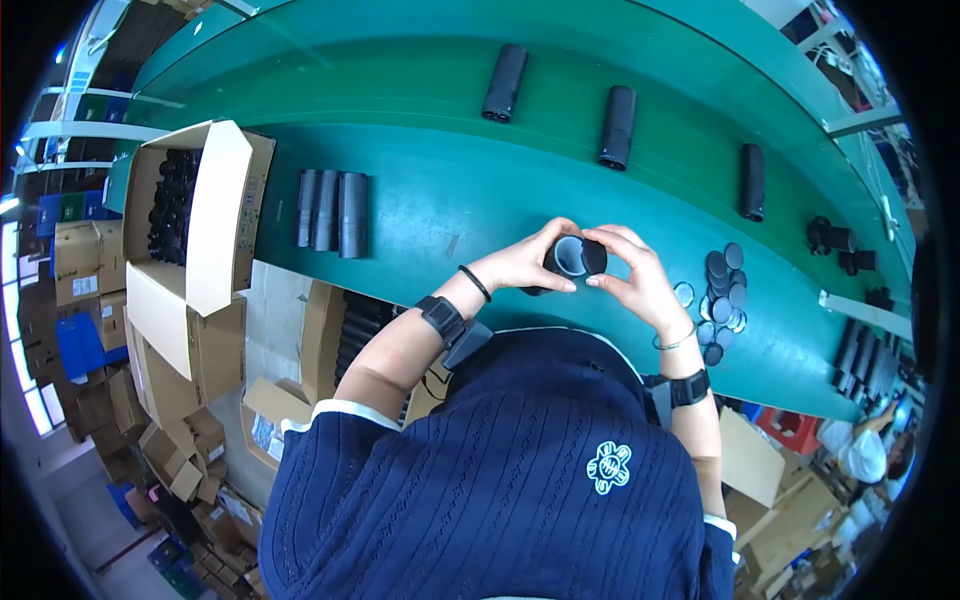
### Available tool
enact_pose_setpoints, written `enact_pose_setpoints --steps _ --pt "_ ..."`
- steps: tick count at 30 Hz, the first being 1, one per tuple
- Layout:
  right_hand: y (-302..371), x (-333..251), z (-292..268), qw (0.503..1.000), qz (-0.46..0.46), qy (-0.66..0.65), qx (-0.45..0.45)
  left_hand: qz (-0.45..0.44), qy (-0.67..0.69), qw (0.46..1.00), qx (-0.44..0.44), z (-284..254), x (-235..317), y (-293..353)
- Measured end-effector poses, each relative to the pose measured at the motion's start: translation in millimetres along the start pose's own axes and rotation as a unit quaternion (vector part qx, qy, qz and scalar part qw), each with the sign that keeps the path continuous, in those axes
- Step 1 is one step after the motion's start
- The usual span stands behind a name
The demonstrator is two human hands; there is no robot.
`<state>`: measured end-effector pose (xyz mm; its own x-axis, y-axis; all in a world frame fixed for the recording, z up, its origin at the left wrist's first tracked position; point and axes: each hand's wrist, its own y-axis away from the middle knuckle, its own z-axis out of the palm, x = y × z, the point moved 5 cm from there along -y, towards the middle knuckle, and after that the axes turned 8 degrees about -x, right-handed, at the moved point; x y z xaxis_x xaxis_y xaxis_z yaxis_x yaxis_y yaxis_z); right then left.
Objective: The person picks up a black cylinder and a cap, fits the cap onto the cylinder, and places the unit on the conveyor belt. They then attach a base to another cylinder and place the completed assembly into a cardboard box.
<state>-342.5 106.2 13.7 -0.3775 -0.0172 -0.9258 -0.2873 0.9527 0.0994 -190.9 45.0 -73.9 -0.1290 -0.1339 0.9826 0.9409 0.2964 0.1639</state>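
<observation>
Over the green workbench I hold a short-looking black tube (569, 256) with its pale, hollow end facing up toward me. My left hand (520, 264) is closed around the tube's left side. On the other side, the fingers and thumb of my right hand (640, 276) pinch a black round cap (597, 257) against the rim of the tube. The cap sits tilted beside the opening and covers part of it. To the right of my right hand lies a loose pile of black and grey round caps (722, 285).
Three black tubes (352, 215) lie side by side at the left, near an open carton (250, 200) of black pieces. Separate tubes (618, 128) lie on the bench's far part. More tubes (862, 360) and a person (855, 450) are at the right.
</observation>
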Motion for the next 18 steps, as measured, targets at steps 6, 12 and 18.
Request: enact_pose_setpoints --steps 6,12,18 --pt "-4.5 -3.8 8.7 0.997 0.009 0.076 -0.007 -0.015 -0.012 0.999 -0.041 5.4 -2.9 -5.7" --pt "0.9 -1.4 12.9 0.994 0.019 0.102 0.017 0.015 0.091 0.996 -0.021 14.7 -6.3 -4.4" --pt "4.6 -6.7 13.8 0.993 0.027 0.115 0.016 0.033 -0.048 0.998 -0.004 18.2 -3.5 -2.3"
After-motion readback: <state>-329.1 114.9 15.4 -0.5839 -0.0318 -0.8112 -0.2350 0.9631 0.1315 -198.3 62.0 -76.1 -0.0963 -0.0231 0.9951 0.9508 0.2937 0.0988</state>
